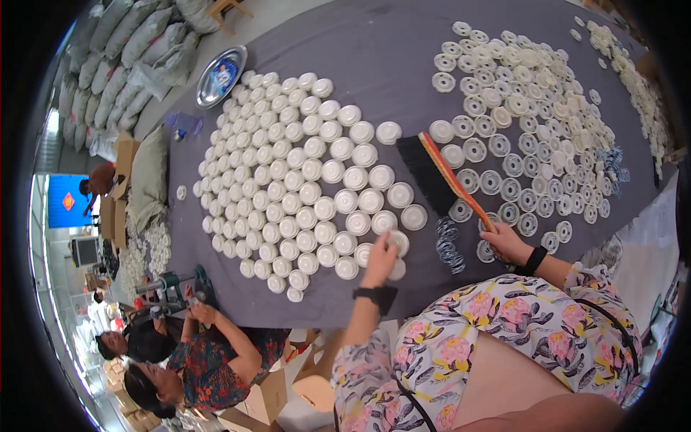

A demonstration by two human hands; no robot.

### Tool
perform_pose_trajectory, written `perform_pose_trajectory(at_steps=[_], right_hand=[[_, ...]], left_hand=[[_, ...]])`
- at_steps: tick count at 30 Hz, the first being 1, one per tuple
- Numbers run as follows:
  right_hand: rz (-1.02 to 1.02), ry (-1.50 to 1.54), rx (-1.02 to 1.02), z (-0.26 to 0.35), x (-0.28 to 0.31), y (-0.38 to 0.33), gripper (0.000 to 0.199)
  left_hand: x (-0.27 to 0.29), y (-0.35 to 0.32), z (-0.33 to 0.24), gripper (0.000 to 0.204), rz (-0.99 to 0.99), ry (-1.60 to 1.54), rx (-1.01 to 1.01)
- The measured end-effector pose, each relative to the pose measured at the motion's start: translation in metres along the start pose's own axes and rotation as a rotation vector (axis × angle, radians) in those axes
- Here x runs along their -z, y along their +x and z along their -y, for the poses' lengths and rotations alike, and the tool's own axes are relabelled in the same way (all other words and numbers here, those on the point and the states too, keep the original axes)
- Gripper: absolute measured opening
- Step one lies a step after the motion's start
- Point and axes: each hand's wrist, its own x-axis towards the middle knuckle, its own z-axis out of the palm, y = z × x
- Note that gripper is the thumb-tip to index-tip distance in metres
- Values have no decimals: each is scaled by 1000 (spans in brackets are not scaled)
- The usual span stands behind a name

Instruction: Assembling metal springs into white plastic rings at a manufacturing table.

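My right hand (pixel 507 245) is wrapped round the wooden handle of a bench brush (pixel 446 173) with red-orange edging and long dark bristles. The bristles rest over the grey tabletop, between two groups of pale round parts. My left hand (pixel 380 263) is closed at the near edge of the left group, with its fingertips on a white round cap (pixel 398 243); the thumb's grip is partly hidden. Many similar white caps (pixel 288 180) stand in packed rows to the left, some looking stacked. Right of the brush lie flat pale rings (pixel 511 144) with centre holes, loosely spread and overlapping.
Coiled blue-and-white strings (pixel 449 248) lie by the brush, with another bundle (pixel 613 167) at the right. A metal tray (pixel 221 76) sits at the table's far left edge. More pale pieces (pixel 633 86) heap far right. Co-workers (pixel 209 360) sit at lower left; sacks (pixel 129 57) are piled behind.
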Motion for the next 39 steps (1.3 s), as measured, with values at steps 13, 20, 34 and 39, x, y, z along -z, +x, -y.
perform_pose_trajectory(at_steps=[13,20,34,39], right_hand=[[-164,4,82,-59,-16,15,28],[-123,50,43,-48,-55,14,22],[70,62,-19,-6,-81,25,25],[16,-3,-9,0,-90,27,27]], left_hand=[[-18,-87,63,43,-124,-93,69],[-7,-77,94,41,-263,-8,2],[34,-47,99,39,-408,264,9],[39,-42,100,37,-337,176,67]])
